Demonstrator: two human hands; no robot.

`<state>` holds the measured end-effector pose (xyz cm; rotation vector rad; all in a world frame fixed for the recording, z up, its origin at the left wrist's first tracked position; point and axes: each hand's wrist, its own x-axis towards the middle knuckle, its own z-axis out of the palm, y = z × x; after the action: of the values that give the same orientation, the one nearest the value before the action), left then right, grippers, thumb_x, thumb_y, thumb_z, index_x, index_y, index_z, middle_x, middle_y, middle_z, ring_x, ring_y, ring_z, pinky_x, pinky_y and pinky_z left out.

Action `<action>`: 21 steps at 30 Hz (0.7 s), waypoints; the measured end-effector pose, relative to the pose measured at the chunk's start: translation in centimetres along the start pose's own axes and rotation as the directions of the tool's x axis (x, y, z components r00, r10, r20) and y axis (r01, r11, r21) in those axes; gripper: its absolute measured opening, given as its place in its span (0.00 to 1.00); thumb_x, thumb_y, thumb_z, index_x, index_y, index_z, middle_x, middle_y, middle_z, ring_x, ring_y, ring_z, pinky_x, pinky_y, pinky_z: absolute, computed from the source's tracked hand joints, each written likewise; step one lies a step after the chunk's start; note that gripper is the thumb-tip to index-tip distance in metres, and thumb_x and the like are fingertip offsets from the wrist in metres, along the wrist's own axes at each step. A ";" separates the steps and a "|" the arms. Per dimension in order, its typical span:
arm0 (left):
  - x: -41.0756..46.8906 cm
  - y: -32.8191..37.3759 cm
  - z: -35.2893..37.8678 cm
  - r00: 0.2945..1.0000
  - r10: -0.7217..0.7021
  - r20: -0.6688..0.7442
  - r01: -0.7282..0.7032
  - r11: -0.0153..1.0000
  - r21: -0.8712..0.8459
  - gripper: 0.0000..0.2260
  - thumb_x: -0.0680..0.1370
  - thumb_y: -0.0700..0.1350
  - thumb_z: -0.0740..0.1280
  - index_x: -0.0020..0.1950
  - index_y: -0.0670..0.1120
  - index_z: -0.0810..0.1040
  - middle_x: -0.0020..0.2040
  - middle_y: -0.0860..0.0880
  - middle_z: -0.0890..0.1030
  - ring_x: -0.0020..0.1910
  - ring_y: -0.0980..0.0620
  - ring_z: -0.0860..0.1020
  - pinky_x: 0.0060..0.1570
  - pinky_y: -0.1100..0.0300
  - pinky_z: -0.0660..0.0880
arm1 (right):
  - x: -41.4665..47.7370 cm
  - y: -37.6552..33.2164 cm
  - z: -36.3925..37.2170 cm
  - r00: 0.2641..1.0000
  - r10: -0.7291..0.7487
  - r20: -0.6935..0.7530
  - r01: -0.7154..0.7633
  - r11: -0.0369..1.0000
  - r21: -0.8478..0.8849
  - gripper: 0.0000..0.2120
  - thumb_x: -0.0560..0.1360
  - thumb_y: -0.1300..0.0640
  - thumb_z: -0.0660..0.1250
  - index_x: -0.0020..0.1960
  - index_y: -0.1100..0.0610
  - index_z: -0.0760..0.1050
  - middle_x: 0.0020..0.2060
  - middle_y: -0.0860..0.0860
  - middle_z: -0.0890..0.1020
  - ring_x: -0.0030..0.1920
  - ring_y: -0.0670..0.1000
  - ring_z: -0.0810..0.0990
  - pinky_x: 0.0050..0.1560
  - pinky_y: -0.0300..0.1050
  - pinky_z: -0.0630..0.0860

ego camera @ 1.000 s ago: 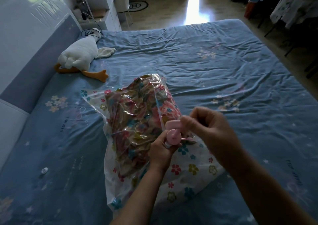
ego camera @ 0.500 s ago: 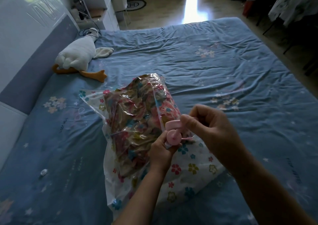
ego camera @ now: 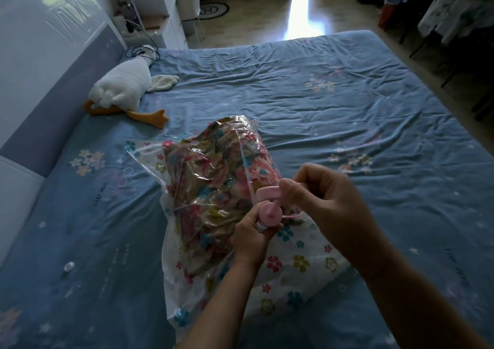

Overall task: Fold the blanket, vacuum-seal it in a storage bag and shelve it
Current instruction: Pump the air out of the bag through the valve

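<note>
Two hands on one small part: the pink valve (ego camera: 270,214) of the storage bag (ego camera: 299,266). My left hand (ego camera: 250,240) comes up from six o'clock and grips the valve's round base, fingers curled under and round it. My right hand (ego camera: 330,207), in from four o'clock, pinches the pink cap (ego camera: 268,193), which sits off the base, just above it at twelve o'clock. The hands are close together, nearly touching, each clamped on its piece of the valve.

The blanket (ego camera: 213,188) is floral, bundled and already inside the bag, bulking the clear half toward eleven o'clock. The bag lies on the blue bed sheet (ego camera: 347,102) at centre of view, puffy, with loose film wrinkled over the cloth. I cannot tell from here whether the zip mouth is closed.

Step in hand, as I judge it: the sealing stage, with the valve being readied for drawing the air out. Folding and bagging look done. Air removal and shelving are not yet done.

Next move calls for a pump or vacuum nozzle, none in view, or else pressing the air out by hand. Base held steady, cap kept clear of the opening, then pushed home firmly.

Also on the bed: a white plush goose (ego camera: 120,86) at ten o'clock by the headboard (ego camera: 53,113), and a small white piece (ego camera: 69,266) at eight o'clock, possibly the zip slider, too small to be sure.
</note>
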<state>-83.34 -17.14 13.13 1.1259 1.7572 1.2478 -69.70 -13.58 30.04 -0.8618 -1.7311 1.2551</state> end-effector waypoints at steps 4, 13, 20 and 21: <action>-0.3 0.1 0.4 1.000 0.005 -0.020 -0.005 1.000 0.002 0.15 0.68 0.51 0.77 0.53 0.58 0.80 0.47 0.58 0.84 0.48 0.60 0.81 0.48 0.58 0.79 | -0.5 5.2 1.2 0.984 0.180 0.012 -0.169 0.941 -0.292 0.16 0.73 0.44 0.65 0.37 0.56 0.73 0.29 0.52 0.74 0.29 0.47 0.71 0.30 0.45 0.71; 0.0 0.2 0.0 1.000 -0.005 0.007 0.005 1.000 -0.018 0.15 0.69 0.55 0.75 0.54 0.56 0.80 0.47 0.55 0.84 0.47 0.56 0.82 0.47 0.48 0.80 | -0.1 0.1 0.2 1.000 0.011 -0.001 -0.011 0.998 -0.059 0.19 0.70 0.46 0.67 0.35 0.63 0.73 0.26 0.55 0.73 0.26 0.46 0.70 0.27 0.41 0.69; -0.5 -0.2 0.5 0.999 0.038 -0.012 -0.037 0.998 0.049 0.20 0.69 0.59 0.73 0.57 0.53 0.82 0.52 0.58 0.83 0.52 0.60 0.81 0.52 0.53 0.79 | -1.5 8.5 2.2 0.945 0.326 -0.018 -0.310 0.876 -0.369 0.12 0.75 0.50 0.68 0.34 0.50 0.71 0.29 0.46 0.74 0.29 0.42 0.71 0.34 0.39 0.70; -0.7 -0.2 0.4 0.999 0.049 -0.019 -0.048 0.998 0.048 0.21 0.68 0.60 0.73 0.58 0.54 0.81 0.53 0.58 0.83 0.52 0.60 0.80 0.52 0.53 0.79 | -1.6 8.4 2.2 0.942 0.334 -0.021 -0.319 0.877 -0.360 0.12 0.74 0.49 0.68 0.34 0.50 0.72 0.29 0.47 0.74 0.29 0.43 0.71 0.34 0.40 0.71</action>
<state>-82.76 -17.73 12.89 1.1936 1.7923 1.2558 -70.39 -13.60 21.19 -1.4014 -1.9396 1.1886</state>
